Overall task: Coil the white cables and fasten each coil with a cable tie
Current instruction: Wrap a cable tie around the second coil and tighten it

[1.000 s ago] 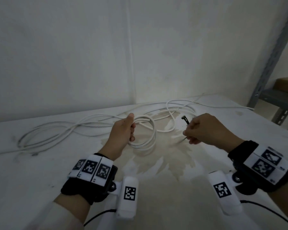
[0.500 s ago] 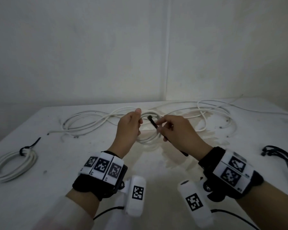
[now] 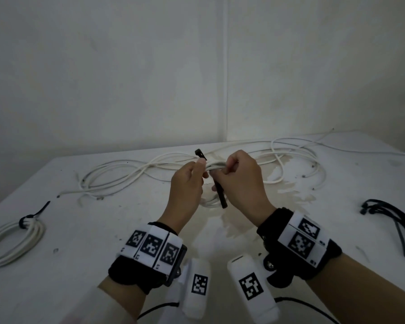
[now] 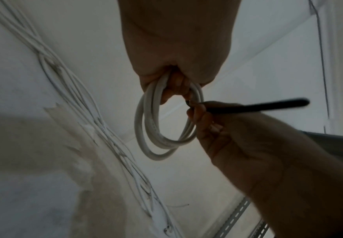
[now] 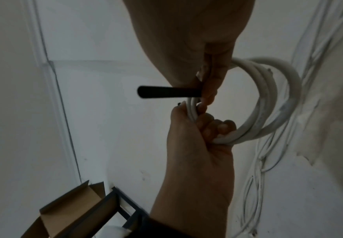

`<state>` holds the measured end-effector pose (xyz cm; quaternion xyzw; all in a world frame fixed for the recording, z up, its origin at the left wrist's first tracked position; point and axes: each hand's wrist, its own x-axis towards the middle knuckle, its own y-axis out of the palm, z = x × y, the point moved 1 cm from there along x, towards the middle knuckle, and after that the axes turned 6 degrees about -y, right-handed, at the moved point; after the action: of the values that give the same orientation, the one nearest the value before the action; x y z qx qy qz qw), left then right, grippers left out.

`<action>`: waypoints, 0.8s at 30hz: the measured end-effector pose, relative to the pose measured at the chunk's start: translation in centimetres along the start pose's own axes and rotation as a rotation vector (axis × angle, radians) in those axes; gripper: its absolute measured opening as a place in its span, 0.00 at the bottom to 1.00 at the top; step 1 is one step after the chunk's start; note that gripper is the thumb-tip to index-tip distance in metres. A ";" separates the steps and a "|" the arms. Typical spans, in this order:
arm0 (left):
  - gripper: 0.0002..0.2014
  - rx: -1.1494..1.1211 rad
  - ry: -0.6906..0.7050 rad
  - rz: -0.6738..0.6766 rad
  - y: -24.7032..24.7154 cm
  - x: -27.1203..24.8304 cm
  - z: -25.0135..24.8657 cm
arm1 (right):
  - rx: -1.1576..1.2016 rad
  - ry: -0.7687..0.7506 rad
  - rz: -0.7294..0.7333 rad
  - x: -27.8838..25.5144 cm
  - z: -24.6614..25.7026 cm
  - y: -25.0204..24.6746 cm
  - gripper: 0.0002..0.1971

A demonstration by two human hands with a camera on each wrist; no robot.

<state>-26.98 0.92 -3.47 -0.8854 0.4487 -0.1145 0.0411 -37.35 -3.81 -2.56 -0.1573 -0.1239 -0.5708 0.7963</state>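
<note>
White round coil [image 3: 216,168] | left hand [image 3: 187,185] grips | right hand [image 3: 241,181] pinches flat black tie [image 3: 220,192]

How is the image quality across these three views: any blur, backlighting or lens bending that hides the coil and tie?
Head view: dim but even light, the coil mostly hidden behind the hands, wide-angle bending at the table edges. Left wrist view: hands backlit and dark, the cable tie smeared by motion. Right wrist view: backlit too, yet the tie and coil loops read sharply.

Bare room corner, dim light.
White walls [image 3: 126,78] met behind a stained white tabletop [image 3: 84,249]; a metal shelf [image 5: 125,207] held a cardboard box [image 5: 70,209].
</note>
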 end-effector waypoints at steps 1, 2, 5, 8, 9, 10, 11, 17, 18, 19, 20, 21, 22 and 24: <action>0.17 -0.032 -0.025 0.006 0.2 0.1 -0.1 | 0.027 0.000 -0.005 -0.1 0.0 -0.1 0.16; 0.15 -0.063 -0.043 0.017 0.4 0.2 -0.2 | 0.048 -0.002 -0.008 -0.2 0.0 -0.2 0.16; 0.11 -0.083 -0.036 0.063 0.5 0.6 -0.6 | 0.114 -0.009 0.011 -0.2 0.0 -0.9 0.16; 0.14 -0.113 -0.038 0.076 0.6 0.9 -0.6 | 0.159 0.006 0.096 0.0 -0.1 -1.6 0.11; 0.14 -0.142 -0.059 0.072 0.6 1.1 -0.6 | 0.155 -0.004 0.150 0.1 -0.2 -1.9 0.10; 0.14 -0.173 -0.079 0.072 0.5 1.3 -0.7 | 0.138 -0.026 0.210 0.1 -0.4 -2.1 0.12; 0.14 -0.198 -0.091 0.076 0.5 1.5 -0.8 | 0.100 -0.062 0.268 0.1 -0.6 -2.3 0.15; 0.14 -0.247 -0.085 0.107 0.9 1.9 -1.1 | -0.142 -0.399 0.381 -0.6 -0.3 -3.3 0.11; 0.13 -0.240 -0.082 0.121 1.1 1.8 -1.1 | -0.130 -0.429 0.358 -0.5 -0.2 -3.4 0.09; 0.12 -0.231 -0.077 0.134 1.2 1.7 -1.0 | -0.114 -0.449 0.331 -0.4 -0.2 -3.5 0.08; 0.12 -0.222 -0.072 0.142 1.2 1.7 -0.9 | -0.092 -0.451 0.313 -0.3 -0.2 -3.5 0.08; 0.12 -0.216 -0.069 0.147 1.3 1.7 -0.8 | -0.060 -0.429 0.300 -0.2 -0.3 -3.5 0.07; 0.12 -0.215 -0.067 0.149 1.3 1.8 -0.7 | -0.013 -0.385 0.288 -0.1 -0.3 -3.5 0.06; 0.13 -0.214 -0.058 0.161 1.5 1.7 -0.6 | 0.103 -0.270 0.252 0.2 -0.4 -3.6 0.08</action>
<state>-27.36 -1.30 -2.91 -0.8487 0.5267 -0.0366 -0.0317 -40.70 -5.18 -2.44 -0.2057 -0.2380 -0.4332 0.8446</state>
